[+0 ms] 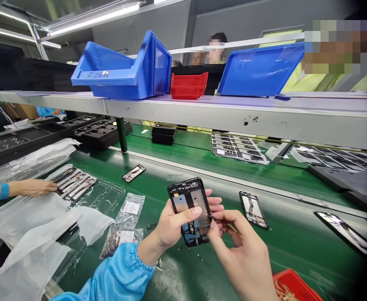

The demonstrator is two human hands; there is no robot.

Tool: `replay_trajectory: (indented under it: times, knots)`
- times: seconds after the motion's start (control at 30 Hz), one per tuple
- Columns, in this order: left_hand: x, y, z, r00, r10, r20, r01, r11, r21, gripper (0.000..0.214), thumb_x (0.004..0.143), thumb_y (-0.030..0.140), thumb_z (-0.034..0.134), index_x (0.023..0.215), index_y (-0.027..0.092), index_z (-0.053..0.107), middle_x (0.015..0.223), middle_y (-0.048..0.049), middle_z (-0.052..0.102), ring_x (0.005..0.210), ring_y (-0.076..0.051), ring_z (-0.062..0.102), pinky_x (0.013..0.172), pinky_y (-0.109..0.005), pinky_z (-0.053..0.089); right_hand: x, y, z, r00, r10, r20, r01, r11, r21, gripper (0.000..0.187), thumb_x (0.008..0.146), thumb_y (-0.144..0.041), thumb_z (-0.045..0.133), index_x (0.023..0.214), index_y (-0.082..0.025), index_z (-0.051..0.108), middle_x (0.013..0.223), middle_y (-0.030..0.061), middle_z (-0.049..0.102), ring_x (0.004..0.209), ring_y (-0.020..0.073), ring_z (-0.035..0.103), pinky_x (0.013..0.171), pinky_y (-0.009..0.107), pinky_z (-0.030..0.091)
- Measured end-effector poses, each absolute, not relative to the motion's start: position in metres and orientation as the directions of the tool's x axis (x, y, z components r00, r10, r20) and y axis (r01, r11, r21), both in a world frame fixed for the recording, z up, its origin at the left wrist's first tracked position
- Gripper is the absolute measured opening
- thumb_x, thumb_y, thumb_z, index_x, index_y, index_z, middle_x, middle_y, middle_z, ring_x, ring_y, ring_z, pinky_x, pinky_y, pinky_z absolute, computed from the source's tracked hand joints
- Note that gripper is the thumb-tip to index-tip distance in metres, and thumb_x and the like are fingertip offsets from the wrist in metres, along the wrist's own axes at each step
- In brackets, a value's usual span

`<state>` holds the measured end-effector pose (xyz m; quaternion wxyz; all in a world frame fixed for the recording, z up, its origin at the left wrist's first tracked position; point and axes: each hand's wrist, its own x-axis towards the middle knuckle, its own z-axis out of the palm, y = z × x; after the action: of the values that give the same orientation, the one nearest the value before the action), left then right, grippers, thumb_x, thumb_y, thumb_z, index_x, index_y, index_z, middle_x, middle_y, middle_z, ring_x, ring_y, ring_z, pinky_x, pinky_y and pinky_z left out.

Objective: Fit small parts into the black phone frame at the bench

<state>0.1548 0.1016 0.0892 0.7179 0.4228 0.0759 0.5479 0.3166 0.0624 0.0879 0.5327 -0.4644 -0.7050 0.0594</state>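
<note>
My left hand (171,223) grips a black phone frame (190,209), thumb across its face and fingers behind it, holding it upright above the green conveyor belt (177,175). My right hand (236,238) is closed in a pinch at the frame's lower right edge; what is between its fingertips is too small to make out. A few tiny parts lie on the belt under my hands. More phone frames lie flat on the belt: one (253,209) just right of my hands, one (133,173) further back left, and one (343,232) at the far right.
A co-worker's hand (34,187) with a blue wristband touches a clear tray of parts (75,184) at left, among white foam sheets (29,225) and small plastic bags (130,209). A red bin (293,284) sits at bottom right. Blue bins (123,69) and a red bin (188,85) stand on the shelf above.
</note>
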Motion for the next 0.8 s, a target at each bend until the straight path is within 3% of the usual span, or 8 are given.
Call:
replay_trajectory:
  times: [0.13,0.37,0.6,0.8]
  knots:
    - [0.154,0.104,0.087,0.390,0.854,0.345,-0.717,0.047,0.695,0.049,0.094,0.025,0.081,0.141,0.015,0.073,0.140,-0.0197,0.075,0.131,-0.038,0.072,0.116,-0.055,0.056,0.321,0.066,0.087,0.001,0.792,0.610,0.451,0.544,-0.707,0.005,0.098,-0.025,0.069,0.102,-0.023,0.065,0.092,0.0017,0.066,0.074,0.0136,0.065,0.067,0.021,0.061]
    - [0.153,0.105,0.085,0.392,0.842,0.371,-0.700,0.011,0.714,0.048,0.096,0.026,0.079,0.142,0.017,0.073,0.141,-0.0185,0.075,0.130,-0.037,0.073,0.118,-0.055,0.054,0.318,0.065,0.090,0.043,0.818,0.573,0.359,0.523,-0.773,0.008,0.096,-0.026,0.073,0.101,-0.023,0.068,0.089,0.0012,0.065,0.072,0.0130,0.066,0.068,0.019,0.061]
    - [0.151,0.107,0.085,0.432,0.821,0.372,-0.688,0.033,0.725,0.050,0.094,0.030,0.080,0.142,0.014,0.073,0.138,-0.0200,0.076,0.132,-0.039,0.071,0.119,-0.059,0.052,0.323,0.065,0.098,-0.006,0.884,0.468,0.178,0.462,-0.869,0.018,0.097,-0.040,0.077,0.095,-0.023,0.072,0.093,0.0028,0.067,0.087,0.0155,0.075,0.078,0.017,0.063]
    - [0.158,0.110,0.079,0.412,0.836,0.362,-0.702,0.037,0.711,0.056,0.092,0.035,0.082,0.142,0.011,0.071,0.140,-0.0231,0.074,0.133,-0.043,0.070,0.120,-0.063,0.050,0.328,0.072,0.091,0.018,0.855,0.518,0.268,0.495,-0.827,0.022,0.094,-0.044,0.080,0.092,-0.023,0.072,0.090,0.0018,0.070,0.079,0.0136,0.076,0.076,0.012,0.061]
